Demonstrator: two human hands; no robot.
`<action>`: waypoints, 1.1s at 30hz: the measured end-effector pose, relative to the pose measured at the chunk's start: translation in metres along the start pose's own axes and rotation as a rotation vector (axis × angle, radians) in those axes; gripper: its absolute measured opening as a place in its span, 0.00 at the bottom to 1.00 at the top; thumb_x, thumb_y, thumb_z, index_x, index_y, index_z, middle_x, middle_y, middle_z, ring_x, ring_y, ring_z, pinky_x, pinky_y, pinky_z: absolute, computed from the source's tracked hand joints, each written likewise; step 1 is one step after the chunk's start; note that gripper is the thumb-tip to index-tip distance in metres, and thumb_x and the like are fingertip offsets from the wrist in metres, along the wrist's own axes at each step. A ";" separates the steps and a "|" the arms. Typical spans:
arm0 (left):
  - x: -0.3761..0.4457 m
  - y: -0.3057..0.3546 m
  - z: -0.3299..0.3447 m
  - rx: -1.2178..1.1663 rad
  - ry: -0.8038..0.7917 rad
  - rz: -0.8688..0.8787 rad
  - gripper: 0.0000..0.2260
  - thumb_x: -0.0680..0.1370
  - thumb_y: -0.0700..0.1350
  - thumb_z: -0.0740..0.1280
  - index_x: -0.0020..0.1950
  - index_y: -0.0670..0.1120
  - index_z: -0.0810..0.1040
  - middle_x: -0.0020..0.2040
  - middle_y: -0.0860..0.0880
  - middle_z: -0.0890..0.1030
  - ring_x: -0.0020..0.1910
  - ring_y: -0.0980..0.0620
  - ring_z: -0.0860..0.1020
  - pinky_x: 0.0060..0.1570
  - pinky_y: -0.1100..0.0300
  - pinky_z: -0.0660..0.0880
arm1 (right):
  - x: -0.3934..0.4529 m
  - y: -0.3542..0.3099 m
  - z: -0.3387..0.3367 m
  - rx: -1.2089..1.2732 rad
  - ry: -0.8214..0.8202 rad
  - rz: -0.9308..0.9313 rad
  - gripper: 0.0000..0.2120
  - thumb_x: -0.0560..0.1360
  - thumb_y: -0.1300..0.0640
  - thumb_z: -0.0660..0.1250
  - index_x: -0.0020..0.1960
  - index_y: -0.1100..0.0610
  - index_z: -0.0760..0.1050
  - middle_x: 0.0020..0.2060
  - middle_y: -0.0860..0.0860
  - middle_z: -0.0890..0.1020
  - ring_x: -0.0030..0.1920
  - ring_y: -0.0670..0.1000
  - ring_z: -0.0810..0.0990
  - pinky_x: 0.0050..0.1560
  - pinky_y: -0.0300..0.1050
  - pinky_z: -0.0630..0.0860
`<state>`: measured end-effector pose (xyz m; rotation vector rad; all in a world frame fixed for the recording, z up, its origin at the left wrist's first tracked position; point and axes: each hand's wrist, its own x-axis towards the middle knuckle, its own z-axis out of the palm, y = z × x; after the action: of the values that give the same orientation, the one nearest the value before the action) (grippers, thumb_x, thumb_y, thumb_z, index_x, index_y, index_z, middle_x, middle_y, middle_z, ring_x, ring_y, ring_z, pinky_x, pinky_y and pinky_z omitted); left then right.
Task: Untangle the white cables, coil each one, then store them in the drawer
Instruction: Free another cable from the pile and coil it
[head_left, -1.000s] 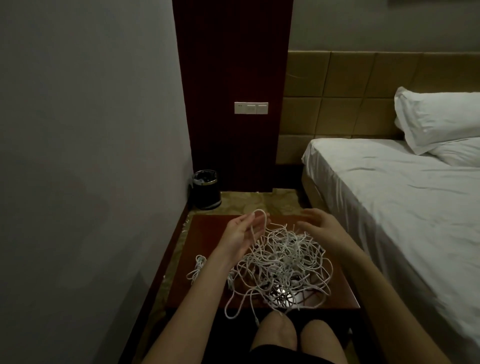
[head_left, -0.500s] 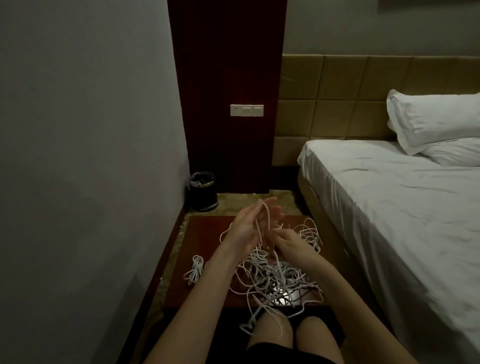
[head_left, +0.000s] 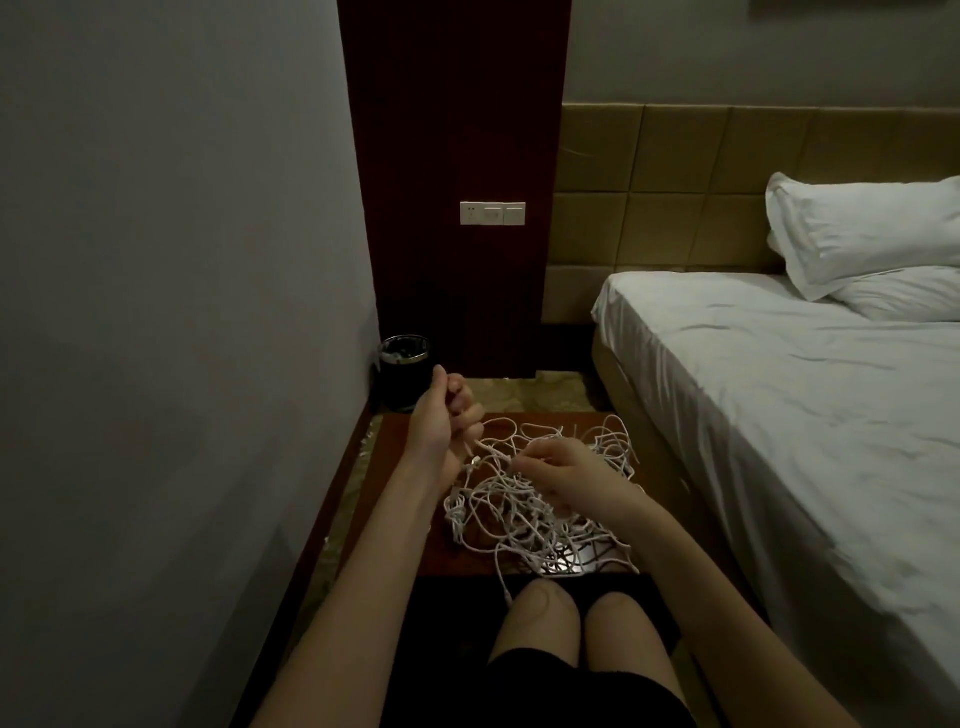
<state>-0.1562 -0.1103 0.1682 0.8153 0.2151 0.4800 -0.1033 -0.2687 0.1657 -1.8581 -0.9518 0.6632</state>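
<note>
A tangle of white cables (head_left: 524, 512) lies spread over the red-brown top of a low nightstand (head_left: 395, 452). My left hand (head_left: 441, 421) is raised above the table's left side, fingers curled round a strand that runs down into the pile. My right hand (head_left: 566, 467) rests low over the middle of the tangle and pinches strands there. One cable end (head_left: 503, 590) hangs over the front edge toward my knees. No drawer shows.
A black waste bin (head_left: 404, 371) stands in the corner behind the nightstand, against the grey wall on the left. A bed with white sheet (head_left: 779, 405) and pillows (head_left: 862, 234) runs along the right. A dark wood panel with a switch plate (head_left: 492, 213) rises behind.
My left hand has moved left and up, drawing a strand out of the pile. My right hand has dropped onto the tangle's middle. The small bundle at the left has been pulled toward the pile.
</note>
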 end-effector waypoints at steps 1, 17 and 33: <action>-0.004 0.001 -0.003 -0.024 -0.010 -0.014 0.18 0.84 0.53 0.50 0.38 0.47 0.67 0.27 0.54 0.64 0.21 0.60 0.59 0.20 0.68 0.56 | -0.004 -0.002 0.001 -0.133 0.047 -0.074 0.09 0.80 0.55 0.63 0.46 0.57 0.79 0.27 0.47 0.70 0.24 0.43 0.65 0.27 0.36 0.64; -0.081 -0.044 -0.002 0.071 -0.132 -0.226 0.17 0.84 0.53 0.51 0.43 0.46 0.71 0.28 0.54 0.63 0.20 0.61 0.58 0.21 0.69 0.53 | -0.083 0.010 0.004 -0.454 0.082 -0.270 0.02 0.75 0.59 0.70 0.47 0.57 0.80 0.29 0.38 0.78 0.31 0.38 0.75 0.34 0.30 0.69; -0.130 -0.056 0.019 0.439 -0.193 -0.285 0.19 0.84 0.56 0.53 0.44 0.46 0.76 0.24 0.53 0.75 0.20 0.59 0.72 0.20 0.70 0.66 | -0.078 -0.005 0.032 -0.833 0.235 -0.289 0.11 0.72 0.55 0.73 0.51 0.53 0.75 0.46 0.50 0.82 0.43 0.47 0.80 0.44 0.37 0.77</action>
<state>-0.2445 -0.2195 0.1398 1.2314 0.2573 0.0805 -0.1730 -0.3163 0.1606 -2.3557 -1.4291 -0.1773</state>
